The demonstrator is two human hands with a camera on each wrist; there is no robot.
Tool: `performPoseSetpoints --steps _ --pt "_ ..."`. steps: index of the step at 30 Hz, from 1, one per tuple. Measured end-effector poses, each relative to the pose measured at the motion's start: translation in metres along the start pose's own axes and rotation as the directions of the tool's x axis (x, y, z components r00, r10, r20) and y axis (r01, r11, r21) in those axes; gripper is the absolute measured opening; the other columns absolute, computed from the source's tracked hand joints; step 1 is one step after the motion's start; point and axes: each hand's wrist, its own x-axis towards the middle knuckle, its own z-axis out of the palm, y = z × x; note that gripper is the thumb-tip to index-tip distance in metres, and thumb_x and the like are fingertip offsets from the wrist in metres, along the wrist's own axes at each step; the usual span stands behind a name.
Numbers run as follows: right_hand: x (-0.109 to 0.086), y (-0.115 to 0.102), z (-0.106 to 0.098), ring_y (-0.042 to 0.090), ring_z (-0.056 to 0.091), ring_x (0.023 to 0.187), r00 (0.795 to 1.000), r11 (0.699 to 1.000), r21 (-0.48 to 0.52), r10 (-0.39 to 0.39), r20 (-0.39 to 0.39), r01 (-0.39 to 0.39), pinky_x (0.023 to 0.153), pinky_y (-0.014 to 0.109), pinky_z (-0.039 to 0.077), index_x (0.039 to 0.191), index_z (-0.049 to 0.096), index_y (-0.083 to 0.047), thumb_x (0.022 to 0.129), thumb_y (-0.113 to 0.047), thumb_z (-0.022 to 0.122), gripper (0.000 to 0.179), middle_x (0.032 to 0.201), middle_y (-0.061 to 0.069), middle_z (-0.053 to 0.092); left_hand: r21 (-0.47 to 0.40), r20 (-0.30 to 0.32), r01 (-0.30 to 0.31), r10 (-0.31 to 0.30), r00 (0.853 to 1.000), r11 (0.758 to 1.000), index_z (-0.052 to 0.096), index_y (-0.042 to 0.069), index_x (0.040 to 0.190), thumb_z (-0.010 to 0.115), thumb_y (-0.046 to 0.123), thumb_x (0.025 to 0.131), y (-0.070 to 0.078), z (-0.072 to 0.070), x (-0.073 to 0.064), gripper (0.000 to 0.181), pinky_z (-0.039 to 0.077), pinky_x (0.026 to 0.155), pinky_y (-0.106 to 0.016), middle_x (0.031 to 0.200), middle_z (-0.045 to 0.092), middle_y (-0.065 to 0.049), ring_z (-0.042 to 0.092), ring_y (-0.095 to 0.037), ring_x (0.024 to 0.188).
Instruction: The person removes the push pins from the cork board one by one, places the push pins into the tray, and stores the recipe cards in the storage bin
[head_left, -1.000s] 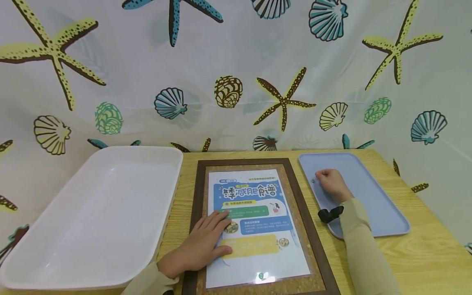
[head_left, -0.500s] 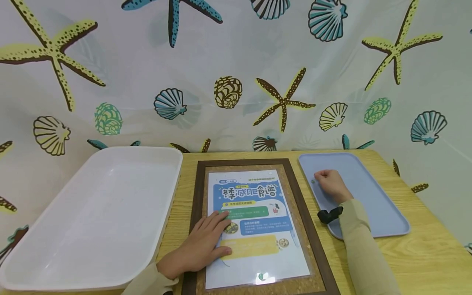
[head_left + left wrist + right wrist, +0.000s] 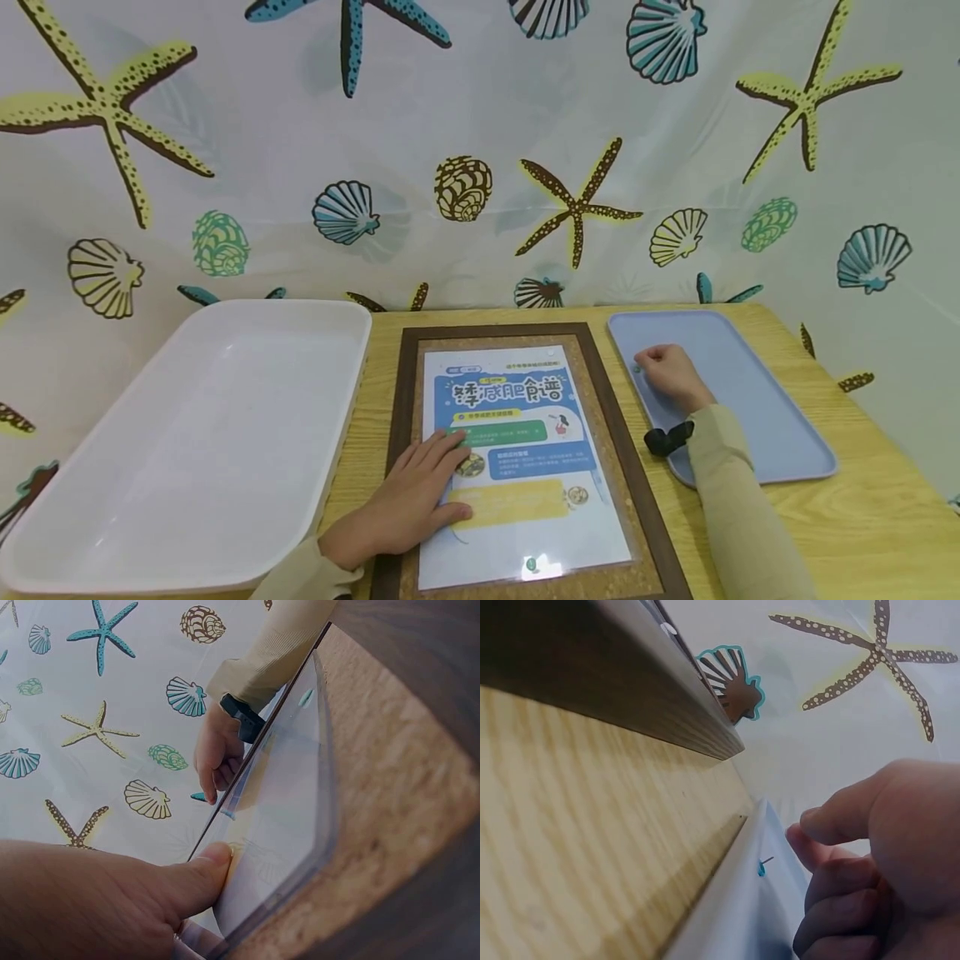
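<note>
Left hand (image 3: 412, 496) is lying flat on the poster (image 3: 517, 546), fingers straight and a bit spread, thumb off to the side near the yellow box. The poster sits on a cork board (image 3: 640, 492) with a dark brown frame, and a green pin (image 3: 531, 563) shows near its bottom edge.

Right hand (image 3: 675, 375) is over the left side of the blue tray (image 3: 772, 417), fingers curled in, with just a narrow gap between thumb and index tips. There's a teal pin (image 3: 762, 868) right beside those fingertips, by the tray's wall with its needle showing; can't tell if they're touching it. Black gadget (image 3: 667, 439) on that wrist, tan sleeve (image 3: 731, 492) behind it.

White tub (image 3: 225, 433) is on the left of the bench (image 3: 877, 533), and a seashell curtain (image 3: 450, 100) hangs behind everything.
</note>
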Motion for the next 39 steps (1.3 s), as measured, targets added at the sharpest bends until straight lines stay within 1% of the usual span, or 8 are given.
performPoseSetpoints --steps 2,5,10,18,24,26,32,39 --pt "-0.001 -0.002 0.002 0.022 0.054 0.082 1.000 1.000 -0.002 -0.013 0.014 0.013 0.068 0.026 0.042 0.111 0.063 0.013 0.097 -0.016 0.050 0.035 0.098 0.020 0.064 -0.001 0.004 0.003 -0.003 1.000 1.000 0.040 0.001 0.142 0.062 0.038 0.093 0.000 0.000 -0.001 0.065 0.017 0.111 -0.067 0.154 0.028 -0.018 0.020 -0.043 0.144" --pt "-0.003 -0.006 0.007 0.019 0.052 0.077 0.998 0.999 0.006 -0.038 0.044 0.037 0.067 0.026 0.041 0.109 0.064 0.012 0.097 -0.015 0.050 0.033 0.089 0.013 0.062 0.000 0.007 0.006 -0.006 1.000 1.000 0.040 0.001 0.142 0.061 0.038 0.093 -0.002 0.000 -0.003 0.066 0.017 0.110 -0.068 0.154 0.028 -0.018 0.020 -0.043 0.144" --pt "-0.004 -0.011 0.013 0.015 0.046 0.069 0.996 0.998 0.032 -0.057 0.065 0.055 0.064 0.027 0.039 0.106 0.064 0.010 0.096 -0.015 0.049 0.031 0.076 0.004 0.053 -0.011 0.000 0.007 -0.007 1.000 1.000 0.040 0.001 0.142 0.062 0.038 0.092 -0.003 0.000 -0.007 0.066 0.017 0.110 -0.069 0.154 0.028 -0.018 0.021 -0.044 0.143" --pt "-0.005 -0.015 0.005 0.014 0.042 0.064 0.996 0.998 0.010 -0.058 0.071 0.057 0.061 0.027 0.037 0.105 0.063 0.010 0.098 -0.016 0.048 0.031 0.074 0.003 0.050 -0.018 -0.005 -0.004 0.004 1.000 1.000 0.040 0.001 0.141 0.062 0.039 0.092 0.000 0.000 -0.002 0.066 0.017 0.110 -0.068 0.154 0.029 -0.018 0.021 -0.044 0.143" --pt "-0.005 -0.022 0.004 0.013 0.043 0.063 0.990 0.992 0.013 -0.123 0.074 0.122 0.057 0.027 0.037 0.109 0.062 0.010 0.099 -0.016 0.049 0.030 0.083 0.010 0.058 -0.023 -0.012 -0.010 0.009 1.000 1.000 0.040 0.001 0.141 0.061 0.039 0.092 0.001 0.001 0.000 0.065 0.017 0.109 -0.069 0.154 0.029 -0.019 0.021 -0.045 0.143" --pt "-0.005 -0.024 0.006 0.012 0.043 0.062 0.985 0.989 0.018 -0.146 0.087 0.145 0.056 0.027 0.037 0.107 0.061 0.010 0.098 -0.015 0.050 0.029 0.081 0.008 0.057 -0.022 -0.013 -0.009 0.009 1.000 1.000 0.041 0.001 0.141 0.062 0.039 0.092 0.001 0.001 -0.001 0.066 0.017 0.109 -0.069 0.154 0.029 -0.018 0.021 -0.045 0.143" --pt "-0.007 -0.029 0.015 0.011 0.039 0.058 0.975 0.983 0.034 -0.184 0.125 0.181 0.053 0.026 0.034 0.100 0.060 0.008 0.095 -0.013 0.055 0.022 0.068 -0.001 0.048 -0.023 -0.002 -0.001 0.001 1.000 1.000 0.040 0.002 0.142 0.061 0.041 0.093 0.000 0.001 -0.001 0.066 0.017 0.110 -0.069 0.154 0.029 -0.018 0.021 -0.044 0.143" --pt "-0.008 -0.038 0.019 0.013 0.038 0.055 0.966 0.977 -0.003 -0.209 0.153 0.212 0.051 0.027 0.032 0.103 0.061 0.003 0.095 -0.015 0.057 0.020 0.062 -0.002 0.040 -0.011 -0.009 -0.003 0.003 1.000 1.000 0.040 0.001 0.142 0.060 0.040 0.093 0.001 0.000 0.001 0.065 0.018 0.110 -0.068 0.154 0.029 -0.018 0.021 -0.044 0.143"
